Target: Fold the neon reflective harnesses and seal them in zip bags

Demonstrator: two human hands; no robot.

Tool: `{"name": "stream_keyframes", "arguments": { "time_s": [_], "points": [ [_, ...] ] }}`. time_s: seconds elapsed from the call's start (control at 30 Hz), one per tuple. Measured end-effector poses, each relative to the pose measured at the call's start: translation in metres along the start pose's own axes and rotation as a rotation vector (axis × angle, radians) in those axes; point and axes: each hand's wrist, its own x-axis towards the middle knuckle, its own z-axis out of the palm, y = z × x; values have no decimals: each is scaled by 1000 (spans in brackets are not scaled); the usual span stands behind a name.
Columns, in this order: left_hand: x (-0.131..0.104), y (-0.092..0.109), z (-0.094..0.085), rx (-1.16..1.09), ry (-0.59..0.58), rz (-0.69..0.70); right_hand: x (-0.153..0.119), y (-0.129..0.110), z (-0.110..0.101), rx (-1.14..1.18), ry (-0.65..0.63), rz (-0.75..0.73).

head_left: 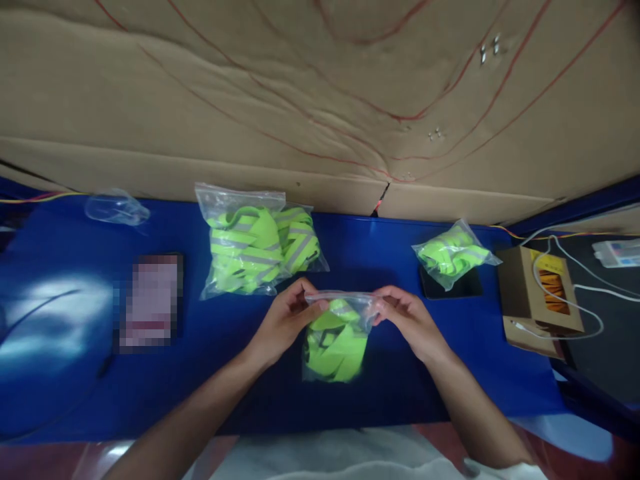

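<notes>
A clear zip bag (336, 347) with folded neon-yellow reflective straps inside hangs between my two hands, close to the table's front edge. My left hand (290, 313) pinches its top left corner, thumb in front. At the top right corner, my right hand (407, 317) has the bag's edge between thumb and fingers. The zip strip runs straight across between them; whether it is sealed, I cannot tell. Behind my left hand lie two more bags of straps, a large one (243, 250) partly over another (300, 240). One further bag of straps (454, 253) rests to the right.
Under the right-hand bag lies a dark flat object (453, 285). An opened cardboard box (540, 290) with a white cable (595, 313) over it stands at the right. On the left are a blurred-out rectangular item (150, 303) and a crumpled clear bag (117, 208). Cardboard (250, 100) walls the back.
</notes>
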Motion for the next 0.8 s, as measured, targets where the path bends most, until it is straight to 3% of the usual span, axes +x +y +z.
{"name": "stream_keyframes", "arguments": {
  "time_s": [0.17,0.37,0.6,0.8],
  "points": [
    [8,4,-18,197,-122,-27,-1,5,-1,-199,62,-112],
    [12,5,-21,96,-106,-7,-2,2,-7,-301,117,-211],
    [13,-11,-15,7,-16,7,4,7,-9,-226,173,-251],
    [14,-15,-19,58,-61,66,5,15,1,-80,214,-231]
  ]
}}
